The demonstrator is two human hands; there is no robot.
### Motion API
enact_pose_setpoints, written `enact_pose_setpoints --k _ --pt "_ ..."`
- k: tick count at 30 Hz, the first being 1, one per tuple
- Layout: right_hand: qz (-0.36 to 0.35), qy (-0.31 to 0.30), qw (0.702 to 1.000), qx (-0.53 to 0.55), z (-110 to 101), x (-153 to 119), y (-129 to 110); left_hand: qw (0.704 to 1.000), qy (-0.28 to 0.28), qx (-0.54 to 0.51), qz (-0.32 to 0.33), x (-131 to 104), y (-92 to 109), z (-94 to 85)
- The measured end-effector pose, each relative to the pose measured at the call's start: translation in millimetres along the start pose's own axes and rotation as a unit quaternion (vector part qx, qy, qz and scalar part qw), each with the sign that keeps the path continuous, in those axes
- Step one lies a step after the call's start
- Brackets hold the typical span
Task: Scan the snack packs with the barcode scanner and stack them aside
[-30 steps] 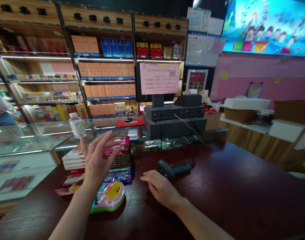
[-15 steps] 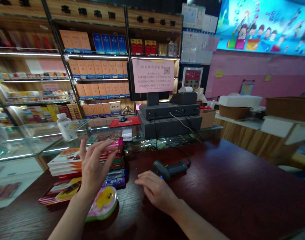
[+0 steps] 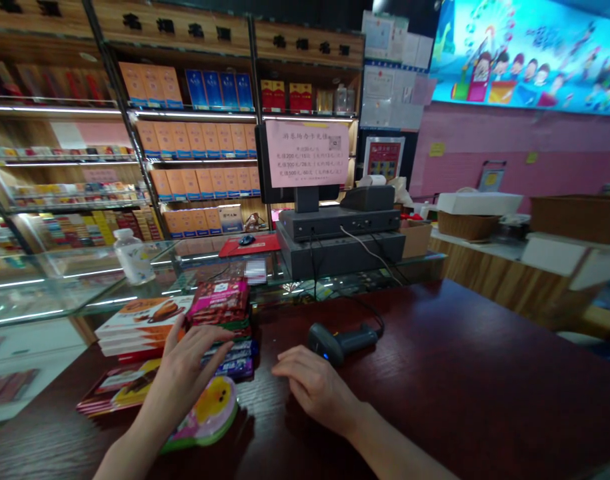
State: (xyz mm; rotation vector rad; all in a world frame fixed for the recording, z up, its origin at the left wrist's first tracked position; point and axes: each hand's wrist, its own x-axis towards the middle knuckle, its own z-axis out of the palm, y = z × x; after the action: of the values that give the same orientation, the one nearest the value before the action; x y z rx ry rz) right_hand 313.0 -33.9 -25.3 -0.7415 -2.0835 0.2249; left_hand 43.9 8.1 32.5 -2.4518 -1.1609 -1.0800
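Observation:
My left hand hovers over several stacks of packaged goods, its fingers stretched out and nothing in it. Partly beneath it lies a flat round case with a yellow duck face and a green rim. Purple packets show just past my fingers, with pink and red packets piled behind them. White and orange boxes are stacked to the left, beside flat yellow and red packs. My right hand is empty and loosely bent, thumb apart from the fingers, near a black barcode scanner.
A cash register with a pink notice on its screen stands behind the scanner, whose cable runs back. A bottle is on the glass counter. Shelves of boxes rise behind. The dark wooden tabletop extends right.
My left hand has lowered from above the packets towards the duck case, uncovering the pink packets and orange boxes. My right hand has hardly moved.

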Motion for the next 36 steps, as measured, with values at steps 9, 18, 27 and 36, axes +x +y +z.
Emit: enact_pose_setpoints --k 9,18,27,36 --pt "-0.013 0.013 1.0 -0.01 4.0 -0.2 4.3 1.0 -0.013 -0.002 0.026 -22.7 -8.1 10.5" --pt "-0.021 0.027 0.999 -0.015 1.0 -0.2 8.4 0.997 -0.072 -0.008 0.029 -32.1 -18.5 11.9" --pt "-0.018 0.044 0.998 -0.037 -6.2 -2.7 13.5 0.981 -0.189 -0.034 -0.022 -41.4 -19.8 16.0" --pt "-0.014 0.071 0.994 -0.084 -18.1 -1.8 18.4 0.972 -0.228 -0.056 -0.033 -42.1 -14.6 10.0"
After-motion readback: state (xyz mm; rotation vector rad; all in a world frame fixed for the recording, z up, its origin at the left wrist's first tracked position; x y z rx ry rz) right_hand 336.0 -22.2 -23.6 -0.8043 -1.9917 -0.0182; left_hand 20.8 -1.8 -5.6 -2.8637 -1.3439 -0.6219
